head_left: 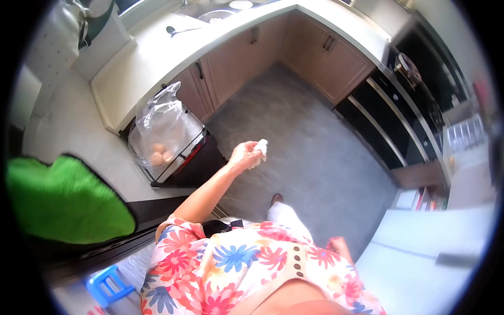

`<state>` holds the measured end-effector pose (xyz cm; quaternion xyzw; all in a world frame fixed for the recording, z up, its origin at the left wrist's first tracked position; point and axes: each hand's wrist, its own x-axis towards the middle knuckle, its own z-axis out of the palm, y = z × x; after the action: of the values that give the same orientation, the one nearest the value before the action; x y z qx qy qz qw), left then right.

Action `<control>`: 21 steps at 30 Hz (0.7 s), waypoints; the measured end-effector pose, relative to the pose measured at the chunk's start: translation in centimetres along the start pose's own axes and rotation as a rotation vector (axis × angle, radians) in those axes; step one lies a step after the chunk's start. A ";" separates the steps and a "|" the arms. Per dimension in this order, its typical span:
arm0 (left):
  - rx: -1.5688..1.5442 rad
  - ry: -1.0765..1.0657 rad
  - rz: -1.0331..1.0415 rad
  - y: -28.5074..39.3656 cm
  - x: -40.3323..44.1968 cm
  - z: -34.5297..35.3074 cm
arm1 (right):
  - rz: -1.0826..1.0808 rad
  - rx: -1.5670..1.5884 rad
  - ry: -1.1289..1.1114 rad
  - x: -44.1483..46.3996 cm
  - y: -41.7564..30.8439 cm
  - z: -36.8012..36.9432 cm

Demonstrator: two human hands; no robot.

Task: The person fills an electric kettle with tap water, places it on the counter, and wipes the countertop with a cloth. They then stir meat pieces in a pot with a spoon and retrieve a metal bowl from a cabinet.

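Note:
My left hand (242, 156) is stretched out in front of my body, its fingers closed on a crumpled white tissue (261, 149), over the grey floor. To the left of that hand stands a dark bin (197, 157) with a clear plastic bag (160, 118) in its top. A few round, light-brown things (159, 156) that look like eggshells show in the bag. My right hand (340, 247) hangs low at my right side, partly behind my flowered shirt and blurred, so its fingers are not clear.
A pale counter (152, 60) with a ladle (181, 30) runs along the back to the sink (215, 16). Black oven fronts (383, 115) stand at the right, a white cabinet (415, 252) at lower right. A green cloth (68, 202) hangs left; a blue stool (109, 286) sits lower left.

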<state>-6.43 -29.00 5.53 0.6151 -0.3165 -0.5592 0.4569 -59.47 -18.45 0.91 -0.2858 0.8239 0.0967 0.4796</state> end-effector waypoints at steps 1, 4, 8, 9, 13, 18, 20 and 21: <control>-0.002 0.037 -0.013 0.8 1.7 -0.7 | -0.064 -0.033 0.000 1.4 -4.2 -1.9; -0.086 0.257 0.168 3.6 5.8 -2.2 | -0.288 -0.087 0.064 6.0 -18.6 -6.5; -0.117 0.529 0.345 8.0 10.3 -7.3 | -0.635 -0.218 -0.023 7.8 -39.8 -6.4; -0.004 0.653 0.397 8.7 12.0 -9.5 | -0.720 -0.213 -0.059 7.0 -44.6 -5.2; 0.376 1.123 0.620 14.1 17.3 -15.7 | -0.906 -0.162 -0.268 3.3 -56.3 0.1; 0.874 1.223 0.456 15.4 25.8 -21.5 | -0.834 -0.423 -0.371 -0.4 -65.2 1.2; 1.029 1.056 0.231 14.9 28.9 -22.4 | -0.813 -0.416 -0.337 0.1 -69.0 1.1; 1.138 1.073 0.192 14.4 30.0 -22.9 | -0.843 -0.465 -0.305 -1.1 -71.6 1.4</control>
<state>22.90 -56.78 5.82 0.9103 -0.3423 0.1040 0.2084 -17.63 -75.94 9.34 -0.6756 0.5141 0.1162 0.5156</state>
